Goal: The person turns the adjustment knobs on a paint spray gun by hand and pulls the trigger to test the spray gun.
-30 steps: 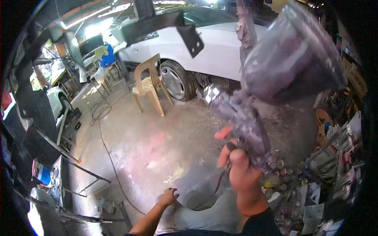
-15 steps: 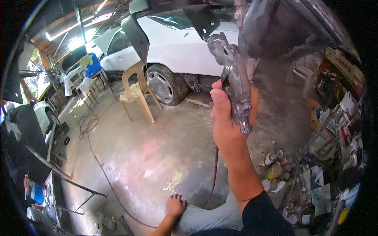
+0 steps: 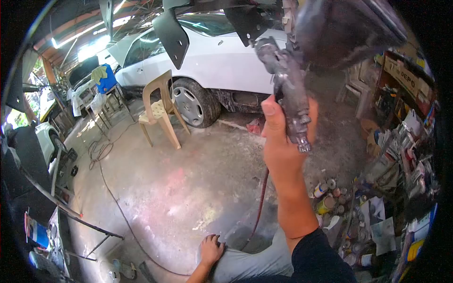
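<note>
My right hand (image 3: 283,141), raised in front of me, is wrapped round a dark, paint-coated spray gun (image 3: 293,89). The gun's nozzle end points up and away, close below black hanging pieces with holes (image 3: 246,26). A large dark glossy part (image 3: 344,33) hangs to the right of the gun. Down from my right hand runs a dark red hose (image 3: 260,207). My left hand (image 3: 212,248) rests on my knee in grey trousers (image 3: 245,264), fingers lying over it and holding nothing.
Behind stand a beige plastic chair (image 3: 158,111) and a white car (image 3: 226,61). Paint cans (image 3: 325,204) and papers crowd the floor at right. A thin hose (image 3: 123,210) crosses the concrete floor at left, near a metal frame (image 3: 89,226).
My right hand and the spray gun have shifted slightly right, and the gun is now blurred. The whole view has turned a little. My left hand stays on the knee.
</note>
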`<state>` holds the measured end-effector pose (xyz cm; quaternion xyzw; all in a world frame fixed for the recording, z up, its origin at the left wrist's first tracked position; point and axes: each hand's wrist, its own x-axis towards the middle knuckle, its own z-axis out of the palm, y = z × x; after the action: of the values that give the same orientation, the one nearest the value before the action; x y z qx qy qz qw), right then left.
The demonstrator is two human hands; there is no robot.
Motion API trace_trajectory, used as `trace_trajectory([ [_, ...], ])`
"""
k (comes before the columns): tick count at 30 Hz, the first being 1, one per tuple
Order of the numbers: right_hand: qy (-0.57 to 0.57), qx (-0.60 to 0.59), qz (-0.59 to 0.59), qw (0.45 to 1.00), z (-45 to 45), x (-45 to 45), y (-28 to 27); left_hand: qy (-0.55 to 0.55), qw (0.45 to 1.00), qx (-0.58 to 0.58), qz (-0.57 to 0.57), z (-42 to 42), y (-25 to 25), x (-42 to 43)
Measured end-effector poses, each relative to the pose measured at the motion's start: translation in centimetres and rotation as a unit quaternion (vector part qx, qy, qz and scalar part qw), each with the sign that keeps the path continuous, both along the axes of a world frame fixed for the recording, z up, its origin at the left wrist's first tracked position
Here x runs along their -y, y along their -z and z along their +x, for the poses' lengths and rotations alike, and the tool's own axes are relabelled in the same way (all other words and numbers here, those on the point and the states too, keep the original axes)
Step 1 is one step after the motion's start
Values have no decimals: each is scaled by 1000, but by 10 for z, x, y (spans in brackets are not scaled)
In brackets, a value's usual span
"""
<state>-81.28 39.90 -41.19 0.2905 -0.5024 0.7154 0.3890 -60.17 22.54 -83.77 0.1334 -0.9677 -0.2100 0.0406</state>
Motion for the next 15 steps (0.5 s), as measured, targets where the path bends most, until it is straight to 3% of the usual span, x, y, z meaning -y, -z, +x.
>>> trace_trajectory([
  [8, -25, 6, -7, 1000, 0, -3, 0, -4, 1000, -10, 21, 3, 10, 10],
  [15, -2, -19, 66, 998, 2, -1, -6, 6, 999, -33, 18, 7, 11, 10],
])
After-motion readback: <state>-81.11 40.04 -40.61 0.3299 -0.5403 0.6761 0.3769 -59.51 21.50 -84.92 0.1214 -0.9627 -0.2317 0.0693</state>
